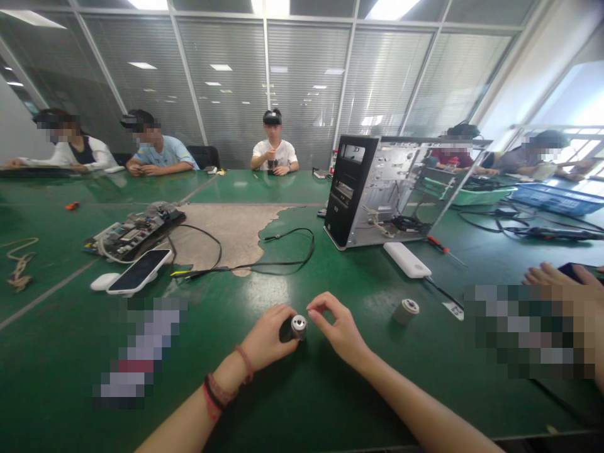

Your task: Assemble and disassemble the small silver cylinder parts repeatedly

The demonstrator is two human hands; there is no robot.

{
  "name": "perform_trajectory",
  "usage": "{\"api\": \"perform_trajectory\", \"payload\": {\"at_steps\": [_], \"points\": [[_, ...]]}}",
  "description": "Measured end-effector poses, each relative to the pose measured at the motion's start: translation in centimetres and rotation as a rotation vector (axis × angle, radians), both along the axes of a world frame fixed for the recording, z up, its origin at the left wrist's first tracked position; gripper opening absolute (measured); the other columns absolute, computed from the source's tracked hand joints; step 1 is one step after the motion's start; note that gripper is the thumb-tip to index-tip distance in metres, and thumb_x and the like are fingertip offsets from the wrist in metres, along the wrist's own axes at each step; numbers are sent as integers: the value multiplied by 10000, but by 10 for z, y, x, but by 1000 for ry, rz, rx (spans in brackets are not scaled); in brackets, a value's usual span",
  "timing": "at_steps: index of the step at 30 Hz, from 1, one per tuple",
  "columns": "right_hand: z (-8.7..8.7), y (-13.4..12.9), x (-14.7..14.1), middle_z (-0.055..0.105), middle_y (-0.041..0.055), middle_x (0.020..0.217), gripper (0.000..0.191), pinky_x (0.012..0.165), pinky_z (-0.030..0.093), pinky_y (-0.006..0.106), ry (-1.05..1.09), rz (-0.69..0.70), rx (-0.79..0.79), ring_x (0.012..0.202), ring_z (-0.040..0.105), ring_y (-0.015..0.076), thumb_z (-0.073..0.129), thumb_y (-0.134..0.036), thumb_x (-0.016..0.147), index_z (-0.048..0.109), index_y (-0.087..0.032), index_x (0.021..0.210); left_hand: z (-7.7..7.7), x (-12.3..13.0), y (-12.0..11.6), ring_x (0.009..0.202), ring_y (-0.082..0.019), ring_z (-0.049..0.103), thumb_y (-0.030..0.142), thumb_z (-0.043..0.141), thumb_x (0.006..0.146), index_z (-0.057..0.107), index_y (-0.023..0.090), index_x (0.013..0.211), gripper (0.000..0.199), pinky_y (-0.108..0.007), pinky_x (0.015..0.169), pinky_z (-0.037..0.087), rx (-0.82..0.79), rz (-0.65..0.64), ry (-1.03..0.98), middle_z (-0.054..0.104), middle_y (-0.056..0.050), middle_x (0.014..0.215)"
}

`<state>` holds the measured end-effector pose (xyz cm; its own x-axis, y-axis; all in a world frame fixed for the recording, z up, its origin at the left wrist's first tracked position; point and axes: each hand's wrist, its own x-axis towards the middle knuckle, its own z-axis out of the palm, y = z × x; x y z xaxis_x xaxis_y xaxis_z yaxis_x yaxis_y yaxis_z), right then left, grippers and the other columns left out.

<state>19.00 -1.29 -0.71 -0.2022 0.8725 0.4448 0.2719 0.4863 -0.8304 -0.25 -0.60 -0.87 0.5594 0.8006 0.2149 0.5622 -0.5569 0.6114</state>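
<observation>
My left hand (pixel 271 336) is closed around a small metal cylinder (pixel 299 324), which stands upright at the table's near middle. The cylinder's silvery round top has a dark centre and small holes. Just right of it, my right hand (pixel 334 322) is raised with thumb and index finger pinched together. Whatever sits between those fingertips, if anything, is too small to make out. A second cylinder (pixel 406 311) of the same kind stands on the green table farther right, apart from both hands.
An open computer case (pixel 352 192) stands ahead right, with a white power bank (pixel 406 260) and a screwdriver (pixel 438 245) beside it. Left are a phone (pixel 140 272), a circuit assembly (pixel 136 233) and black cables (pixel 226 268). A neighbour's hands (pixel 561 289) are at right; several people sit opposite.
</observation>
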Motion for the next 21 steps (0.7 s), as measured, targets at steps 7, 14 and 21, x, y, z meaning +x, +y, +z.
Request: {"api": "perform_trajectory", "payload": {"at_steps": [7, 14, 21], "points": [[-9, 5, 21, 593, -4, 732, 68, 633, 399, 246, -310, 130, -181, 683, 533, 133, 551, -214, 838, 611, -182, 833, 0, -1, 1, 921, -212, 530, 192, 642, 699, 548, 184, 939, 257, -339, 851, 414, -8, 6, 20, 585, -42, 959], [-13, 5, 21, 603, 12, 759, 57, 713, 407, 266, -471, 233, -114, 778, 534, 157, 580, -198, 814, 635, -187, 803, 3, -4, 2, 949, -217, 526, 185, 651, 680, 549, 195, 994, 330, -344, 876, 407, 6, -51, 34, 584, -45, 982], [-9, 8, 26, 635, 31, 878, 176, 707, 445, 266, -305, 207, -149, 784, 571, 149, 515, -240, 865, 607, -186, 1005, 11, -11, 6, 974, -228, 515, 156, 598, 684, 569, 200, 1003, 324, -357, 901, 407, 19, -99, 103, 584, -52, 1005]]}}
